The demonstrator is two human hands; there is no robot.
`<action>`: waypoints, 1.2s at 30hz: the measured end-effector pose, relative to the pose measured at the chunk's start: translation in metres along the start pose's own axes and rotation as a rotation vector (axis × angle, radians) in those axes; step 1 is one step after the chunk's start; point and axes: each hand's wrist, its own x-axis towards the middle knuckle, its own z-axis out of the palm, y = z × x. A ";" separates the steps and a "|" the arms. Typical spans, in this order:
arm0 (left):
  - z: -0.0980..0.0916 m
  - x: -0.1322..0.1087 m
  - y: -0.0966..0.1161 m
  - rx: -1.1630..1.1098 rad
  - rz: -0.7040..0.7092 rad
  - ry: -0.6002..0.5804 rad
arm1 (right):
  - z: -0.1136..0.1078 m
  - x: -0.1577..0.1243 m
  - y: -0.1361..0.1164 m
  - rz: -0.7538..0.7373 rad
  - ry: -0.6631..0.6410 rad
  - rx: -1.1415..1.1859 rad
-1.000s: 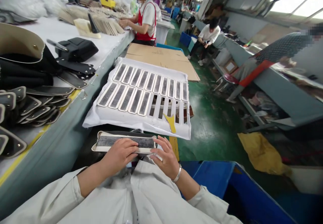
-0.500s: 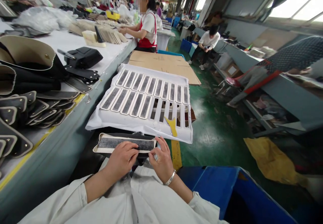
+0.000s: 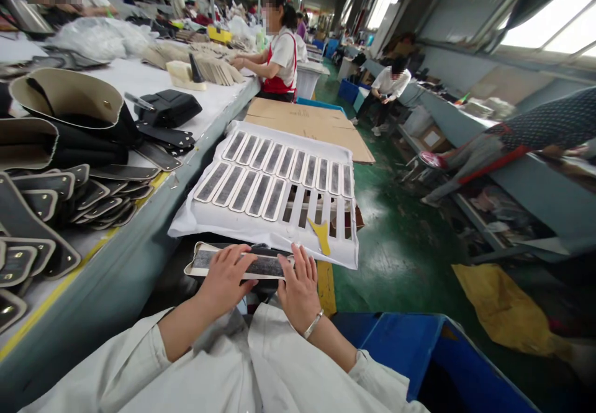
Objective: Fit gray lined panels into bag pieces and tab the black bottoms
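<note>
A long black bag part [image 3: 201, 260] with cream edges and a dark grey strip along its top lies crosswise in front of my body. My left hand [image 3: 226, 281] rests over its middle, fingers stretched across the strip and thumb apart. At the right end, my right hand [image 3: 300, 292] lies with its fingers extended over the part, covering that corner. The underside of the part is hidden. Just beyond is a white backing sheet [image 3: 218, 222] bearing rows of grey strips with cream borders. A yellow forked tool [image 3: 321, 237] lies on its front right.
On the left, a workbench [image 3: 139, 258] holds stacked black straps [image 3: 41, 189], open bag bodies [image 3: 74, 99] and a black case [image 3: 170, 107]. Cardboard [image 3: 302, 121] lies behind the sheet. A blue bin [image 3: 395, 344] stands at my right. A co-worker [image 3: 282, 53] stands farther along the bench.
My right hand has gone from a pinch at the part's right end to fingers laid over it. My left fingers have spread slightly. The view has shifted a little.
</note>
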 end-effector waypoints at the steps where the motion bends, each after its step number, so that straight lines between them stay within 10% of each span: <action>1: -0.003 -0.005 -0.009 -0.011 0.008 0.009 | 0.000 -0.003 -0.001 -0.060 0.020 -0.029; 7: -0.011 -0.022 -0.042 -0.121 0.022 -0.060 | 0.014 -0.023 -0.004 -0.384 -0.012 -0.124; 20: -0.012 -0.012 -0.019 0.054 -0.151 -0.042 | 0.052 -0.016 -0.030 -0.401 -0.130 -0.239; 30: -0.033 -0.041 -0.099 -0.165 -0.043 0.003 | 0.069 0.002 -0.048 -0.433 -0.124 -0.236; 36: -0.022 -0.037 -0.101 -0.165 -0.048 0.075 | 0.078 0.013 -0.057 -0.465 -0.129 -0.223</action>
